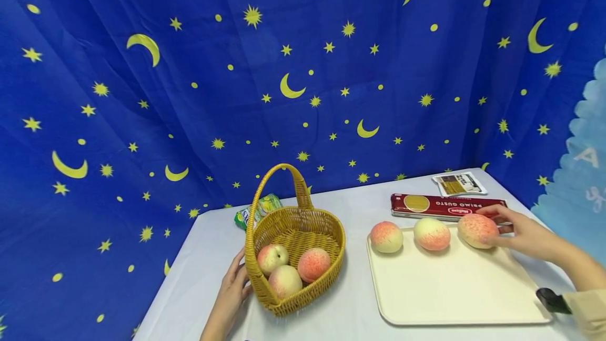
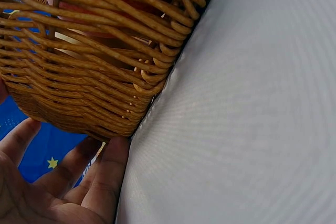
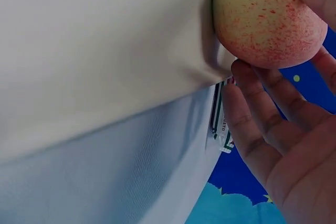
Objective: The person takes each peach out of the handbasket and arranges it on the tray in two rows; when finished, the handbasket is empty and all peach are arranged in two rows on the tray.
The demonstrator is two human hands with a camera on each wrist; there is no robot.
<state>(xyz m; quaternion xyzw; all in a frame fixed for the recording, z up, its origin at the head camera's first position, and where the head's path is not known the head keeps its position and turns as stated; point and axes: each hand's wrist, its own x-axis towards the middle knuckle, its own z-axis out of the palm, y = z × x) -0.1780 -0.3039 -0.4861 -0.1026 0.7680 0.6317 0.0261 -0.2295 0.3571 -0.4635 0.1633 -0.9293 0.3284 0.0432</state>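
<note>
A woven yellow basket [image 1: 295, 236] with a tall handle stands on the white table and holds three peaches [image 1: 289, 270]. My left hand [image 1: 232, 291] lies flat against its left wall, fingers straight; in the left wrist view the fingers [image 2: 68, 174] lie under the basket's weave [image 2: 89, 66]. Three more peaches sit along the far edge of a cream tray [image 1: 450, 293]. My right hand [image 1: 518, 233] holds the rightmost peach [image 1: 475, 230] between thumb and fingers. The right wrist view shows that peach [image 3: 265, 19] at the tray's rim [image 3: 105, 51], with fingers [image 3: 252, 114] touching it.
A red pasta box [image 1: 447, 207] lies just behind the tray, with a small white and black packet [image 1: 458, 183] beyond it. A green packet [image 1: 259, 210] lies behind the basket. A blue curtain with stars closes off the back. The table's front edge is near my arms.
</note>
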